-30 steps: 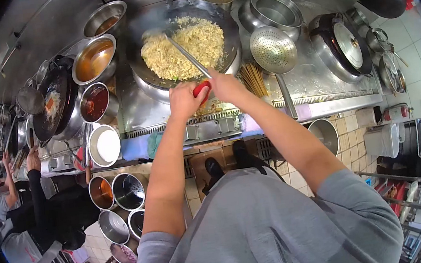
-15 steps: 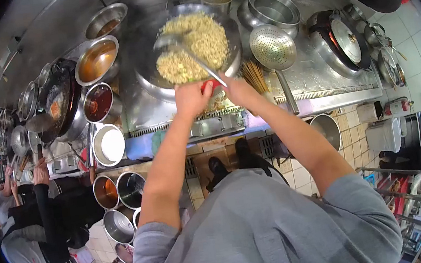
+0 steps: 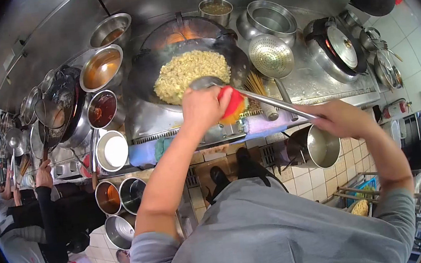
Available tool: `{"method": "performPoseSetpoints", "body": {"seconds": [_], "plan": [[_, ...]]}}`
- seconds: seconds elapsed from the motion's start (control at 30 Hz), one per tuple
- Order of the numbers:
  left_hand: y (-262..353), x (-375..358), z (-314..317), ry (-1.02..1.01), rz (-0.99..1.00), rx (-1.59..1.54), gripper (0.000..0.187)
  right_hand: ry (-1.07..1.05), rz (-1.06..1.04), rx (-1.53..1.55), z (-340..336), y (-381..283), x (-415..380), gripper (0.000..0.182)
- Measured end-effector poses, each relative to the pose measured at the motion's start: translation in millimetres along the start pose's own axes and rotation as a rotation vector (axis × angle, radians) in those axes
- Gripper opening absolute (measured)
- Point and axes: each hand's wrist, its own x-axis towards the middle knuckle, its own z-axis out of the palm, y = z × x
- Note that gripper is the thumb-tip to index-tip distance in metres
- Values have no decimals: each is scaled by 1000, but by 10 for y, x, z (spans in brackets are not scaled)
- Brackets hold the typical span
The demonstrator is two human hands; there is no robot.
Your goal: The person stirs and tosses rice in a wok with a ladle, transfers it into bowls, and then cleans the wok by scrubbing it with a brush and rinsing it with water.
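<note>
A large dark wok (image 3: 138, 80) holds a heap of fried rice (image 3: 190, 71) with small yellow and green bits. My left hand (image 3: 202, 106) is closed at the wok's near rim, round a red cloth (image 3: 232, 104); what lies under the cloth is hidden. My right hand (image 3: 341, 118) grips the end of a long metal ladle handle (image 3: 282, 104), out to the right of the wok. The ladle's bowl (image 3: 206, 82) rests at the near edge of the rice, just above my left hand.
A perforated strainer (image 3: 271, 56) and a bamboo brush (image 3: 255, 82) lie right of the wok. Sauce bowls (image 3: 101, 68) line its left side. A lidded pot (image 3: 341, 46) stands farther right. At the far left, a co-worker's hand (image 3: 43, 175) holds a handle.
My right hand has drawn back to the right, pulling the ladle toward the near rim. The wok has tipped down toward me, baring the burner ring's glow behind it, and the rice has shifted nearer.
</note>
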Motion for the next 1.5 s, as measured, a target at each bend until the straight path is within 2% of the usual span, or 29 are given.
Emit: {"method": "performPoseSetpoints", "body": {"seconds": [0.07,0.13,0.2,0.27,0.33,0.4,0.47,0.5,0.57,0.63,0.67,0.77,0.87,0.93,0.97,1.0,1.07,1.13,1.17,1.2,1.23,1.27,1.3,1.33,1.4,1.47,1.5], "plan": [[-96,-188,440,31,-26,-10,40,124,-63,15,270,72,551,50],[-235,-422,1003,94,-80,-21,38,251,-17,5,674,99,1124,49],[-203,-860,1238,35,-75,36,37,297,34,0,809,-57,1325,51],[-95,-1113,1008,-227,-17,22,40,304,9,-26,925,-136,1259,51],[-121,-869,792,-180,26,25,43,308,-9,-44,953,-168,1185,52],[-253,-411,549,-184,-149,42,41,284,-66,-30,871,-112,855,53],[-177,-394,366,-228,-163,11,42,109,18,-5,411,-231,319,53],[-135,-385,266,-272,-184,-19,43,71,-21,-40,224,-167,57,52],[75,-484,-41,-238,-104,-69,44,41,-66,-80,-15,-149,-104,52],[126,-378,-150,-181,-87,-83,46,-80,26,-117,-124,-154,-102,56],[86,-244,-107,-161,-32,-43,46,-86,90,-90,-153,-266,60,49],[-182,-118,461,-111,-53,-15,39,155,-98,-90,348,6,852,50],[-190,-697,1062,-41,-98,21,37,247,-2,-166,704,-40,1354,51],[-50,-953,794,-342,-96,-25,39,327,78,-68,927,-115,1338,56],[-131,-996,865,47,169,-53,43,371,-7,-40,1066,-15,1292,56],[-188,-864,776,44,168,-53,43,369,-7,-37,1132,52,1172,56],[-347,-378,549,-230,-31,35,42,421,-3,68,1268,198,935,55],[-643,-125,645,-154,-10,27,40,472,65,-32,1303,264,673,53],[-694,-63,679,-207,-28,57,34,470,53,-38,1362,330,626,53],[-731,-110,765,-203,-44,63,34,414,140,-36,1470,418,630,55],[-771,-148,880,-34,-42,80,32,362,225,-34,1605,521,667,56],[-777,-158,935,135,-35,99,29,362,207,-38,1844,695,758,56],[-716,-237,928,223,-107,34,24,421,116,63,2153,926,912,55],[-628,-329,905,233,-121,45,24,473,23,164,2341,1079,1050,53],[-386,-626,870,243,-122,-1,21,479,56,201,2544,1062,1231,51],[-197,-949,990,7,-189,6,22,492,91,249,2546,1023,1334,49],[-218,-1161,1149,2,-203,16,22,517,75,314,2426,977,1313,47]]}}
